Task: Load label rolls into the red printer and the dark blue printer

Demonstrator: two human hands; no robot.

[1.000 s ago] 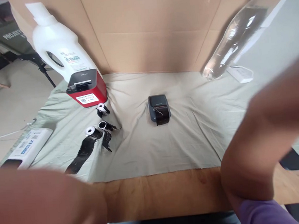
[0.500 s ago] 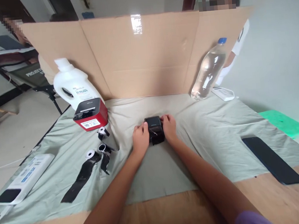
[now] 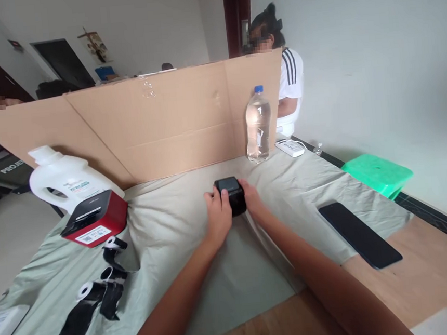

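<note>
A small black label printer (image 3: 231, 193) sits on the pale green cloth (image 3: 182, 228) in the middle of the table. My left hand (image 3: 218, 216) grips its left side, thumb on top. Against its right side rests my right hand (image 3: 252, 200), fingers curled round the body. Left of my hands lie several rolls of black ribbon (image 3: 101, 287), partly unrolled across the cloth.
A red and black printer (image 3: 94, 224) and a white detergent jug (image 3: 62, 177) stand at the left. A water bottle (image 3: 258, 125) stands before the cardboard screen (image 3: 157, 126). A black phone (image 3: 359, 234) lies right, near a green stool (image 3: 376, 175). A person sits behind the screen.
The view has swung up and to the right, so the room and a seated person show. Both hands stay on the small black printer.
</note>
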